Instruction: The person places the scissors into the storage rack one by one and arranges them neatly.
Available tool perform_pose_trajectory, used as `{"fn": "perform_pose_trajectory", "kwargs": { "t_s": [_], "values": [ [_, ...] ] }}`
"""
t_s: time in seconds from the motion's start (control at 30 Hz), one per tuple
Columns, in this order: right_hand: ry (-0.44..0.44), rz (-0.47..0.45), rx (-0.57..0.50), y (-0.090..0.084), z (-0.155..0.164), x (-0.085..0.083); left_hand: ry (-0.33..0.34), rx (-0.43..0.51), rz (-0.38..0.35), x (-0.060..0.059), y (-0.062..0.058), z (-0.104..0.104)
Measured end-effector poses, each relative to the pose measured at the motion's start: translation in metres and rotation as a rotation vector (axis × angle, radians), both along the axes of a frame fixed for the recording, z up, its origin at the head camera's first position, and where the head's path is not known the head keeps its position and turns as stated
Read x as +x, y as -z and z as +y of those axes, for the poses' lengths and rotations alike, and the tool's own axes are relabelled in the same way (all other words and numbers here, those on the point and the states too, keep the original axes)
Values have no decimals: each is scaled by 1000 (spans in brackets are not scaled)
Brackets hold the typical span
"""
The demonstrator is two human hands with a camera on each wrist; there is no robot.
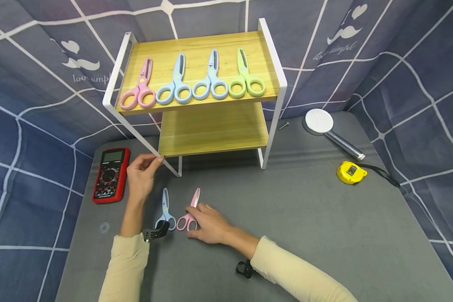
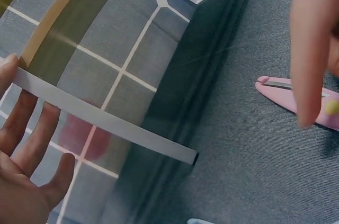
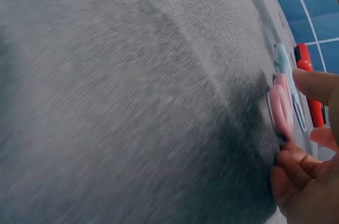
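Pink scissors (image 1: 189, 213) lie on the grey table (image 1: 305, 218), lower centre of the head view, blades pointing up-frame; right hand (image 1: 210, 224) sits on the handle end, fingers curled at the pink loops, index stretched along the shaft. Whether the grip is fully closed can't be told; wrist view is blurred, shows only fingertips against the pink loops. Just left, a blue pair (image 1: 165, 209) lies parallel, apart from the pink, handles partly behind a black wrist strap. That makes 2 pairs on the table. 4 more sit in a row on the top shelf of the rack (image 1: 277, 90), upper centre: 1 pink (image 1: 140, 87), 2 blue (image 1: 175, 82) (image 1: 211, 78), 1 green (image 1: 245, 76), all w/ handles toward the viewer; 6 pairs total. Left hand (image 1: 142, 173) is raised, left of centre, thumb and fingers at the rack's white front-left leg (image 2: 100, 119); the left wrist view shows fingers loose and straight behind the bar, not wrapped round it. Both forearms in beige sleeves. Left edge of table: 1 red multimeter (image 1: 111, 174), dial text too small to read. Right side: 1 chrome shower head (image 1: 326, 128), 1 yellow tape measure (image 1: 350, 172). Backdrop cloth reads "love simple" upper right.
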State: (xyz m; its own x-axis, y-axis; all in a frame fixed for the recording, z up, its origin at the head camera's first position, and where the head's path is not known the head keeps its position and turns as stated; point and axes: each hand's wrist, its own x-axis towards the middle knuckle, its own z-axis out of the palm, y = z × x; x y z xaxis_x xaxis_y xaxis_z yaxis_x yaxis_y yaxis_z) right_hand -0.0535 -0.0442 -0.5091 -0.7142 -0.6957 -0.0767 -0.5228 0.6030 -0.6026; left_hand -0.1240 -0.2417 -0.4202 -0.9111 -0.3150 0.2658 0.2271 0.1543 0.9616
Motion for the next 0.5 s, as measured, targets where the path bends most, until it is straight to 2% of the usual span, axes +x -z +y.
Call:
{"fn": "perform_pose_trajectory", "kwargs": {
  "t_s": [0.13,0.27,0.5],
  "values": [
    [-14,110,89,3,-12,2,-8,27,17,1,1,0],
    [-2,176,145,7,-17,5,3,25,8,0,1,0],
    [-1,200,144,4,-14,4,-14,29,14,-10,22,-9]
  ]
}}
